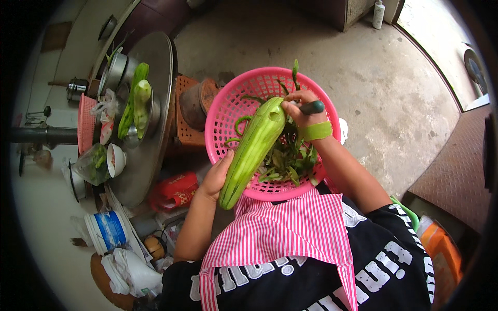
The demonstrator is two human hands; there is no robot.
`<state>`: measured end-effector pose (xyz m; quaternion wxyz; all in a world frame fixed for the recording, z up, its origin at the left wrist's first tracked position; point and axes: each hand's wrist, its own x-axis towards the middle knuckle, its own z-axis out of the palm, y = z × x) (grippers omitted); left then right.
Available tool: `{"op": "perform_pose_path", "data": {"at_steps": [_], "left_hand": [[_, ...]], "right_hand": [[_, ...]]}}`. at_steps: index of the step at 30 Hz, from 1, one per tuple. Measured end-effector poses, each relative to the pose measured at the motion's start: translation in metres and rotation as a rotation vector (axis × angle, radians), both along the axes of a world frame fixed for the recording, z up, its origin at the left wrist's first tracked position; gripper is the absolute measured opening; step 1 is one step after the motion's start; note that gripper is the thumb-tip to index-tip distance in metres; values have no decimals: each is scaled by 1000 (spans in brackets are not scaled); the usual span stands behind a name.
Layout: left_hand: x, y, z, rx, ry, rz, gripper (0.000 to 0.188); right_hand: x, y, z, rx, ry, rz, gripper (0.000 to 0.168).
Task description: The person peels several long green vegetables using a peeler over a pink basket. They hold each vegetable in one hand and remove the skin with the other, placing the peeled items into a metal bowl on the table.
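A long, thick green gourd (253, 153) lies tilted over a pink plastic colander (214, 112) in front of me. My left hand (218, 177) grips the gourd near its lower end. My right hand (305, 110) is closed around a tool with a dark green handle (312, 107), at the gourd's upper end. The tool's working part is mostly hidden, so its kind is unclear. Close to that end the gourd's skin shows a small notch. Green peelings and leaves (288, 163) lie inside the colander, partly covered by the gourd and my right hand.
At left, a round metal-topped table (155, 58) holds a metal bowl (155, 112) with more gourds (141, 105), a metal pot (113, 72), a white bowl (121, 160) and bags. A rusty stove (196, 103) stands beside it. Below is a red bag (177, 190). Concrete floor (389, 85) spreads ahead.
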<state>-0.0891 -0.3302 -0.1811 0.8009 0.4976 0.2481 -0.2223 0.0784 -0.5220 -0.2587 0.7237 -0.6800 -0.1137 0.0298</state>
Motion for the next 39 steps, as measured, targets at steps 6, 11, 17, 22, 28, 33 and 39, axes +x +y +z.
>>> {"op": "perform_pose_path", "data": {"at_steps": [6,11,17,22,28,33,39], "left_hand": [[-4,2,-5,39,-54,24,54],[-4,-2,-11,96,-89,12,51],[7,-20,-2,-257,-40,46,51],[16,-12,-22,-351,-23,78,57],[19,-17,-22,-259,22,96,56],[23,-20,-29,-230,-85,76,57],[19,-16,-36,-366,33,158,54]], "right_hand": [[0,7,-2,178,83,390,62],[1,-1,10,289,366,477,65],[-4,0,13,272,502,442,58],[-6,4,-3,101,383,193,34],[-30,1,41,632,280,694,7],[-57,21,36,616,337,1024,8],[-46,14,26,460,312,865,12]]}}
